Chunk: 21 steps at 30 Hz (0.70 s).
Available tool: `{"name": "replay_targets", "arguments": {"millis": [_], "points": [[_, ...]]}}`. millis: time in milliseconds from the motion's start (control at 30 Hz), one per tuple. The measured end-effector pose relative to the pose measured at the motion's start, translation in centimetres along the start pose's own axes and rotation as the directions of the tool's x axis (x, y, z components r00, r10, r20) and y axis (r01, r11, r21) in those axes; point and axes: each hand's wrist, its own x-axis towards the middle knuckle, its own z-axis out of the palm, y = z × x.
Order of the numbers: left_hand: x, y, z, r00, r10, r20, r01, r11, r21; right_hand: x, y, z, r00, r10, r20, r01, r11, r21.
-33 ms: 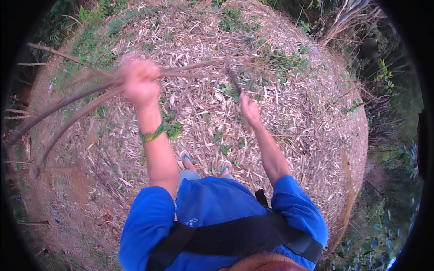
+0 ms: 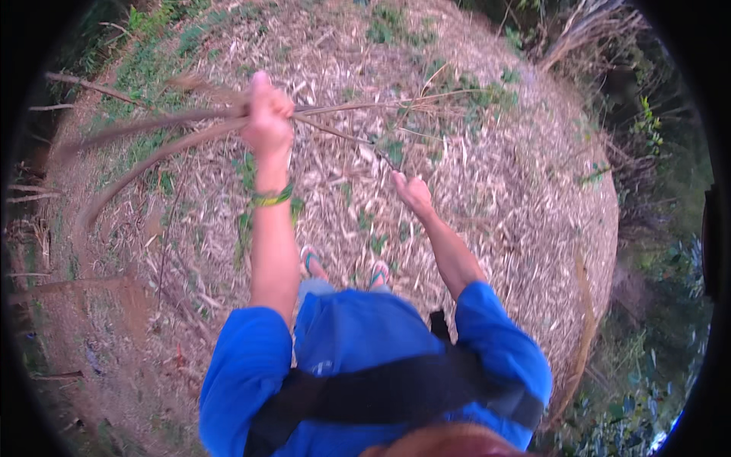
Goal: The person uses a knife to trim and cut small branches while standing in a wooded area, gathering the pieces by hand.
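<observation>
Left hand [image 2: 269,120] fisted round branches [image 2: 183,118], long axis running sideways; right hand [image 2: 413,193], lower right, farther off, gripping a thin dark rod [image 2: 387,159].

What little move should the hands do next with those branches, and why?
Maybe tip the dark, slim thing in the right hand away from the left hand: it points roughly toward that hand, which is closed around the branches, and blur hides exactly where its tip ends.

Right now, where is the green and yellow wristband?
In the head view, the wristband is left of centre, around the left wrist, just below the left hand gripping the branches.
</observation>
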Motion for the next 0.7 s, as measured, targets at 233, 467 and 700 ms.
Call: {"name": "replay_targets", "arguments": {"millis": [233, 467, 700], "points": [[1.7, 0.3, -4.6, 0.973, 0.099, -0.208, -0.112, 0.993, -0.048, -4.5, -1.0, 1.0, 0.866, 0.207, 0.455, -0.499, 0.309, 0.810], [1.9, 2.5, -2.5, 0.966, 0.125, -0.228, -0.171, 0.966, -0.196, -0.6, -0.2, -4.9, 0.962, 0.227, 0.152, -0.264, 0.624, 0.736], [3.2, 2.7, 1.3, 0.835, 0.228, -0.501, -0.280, 0.960, -0.029, -1.5, -9.6, -18.1, 0.967, -0.140, -0.214, 0.253, 0.652, 0.715]]}}
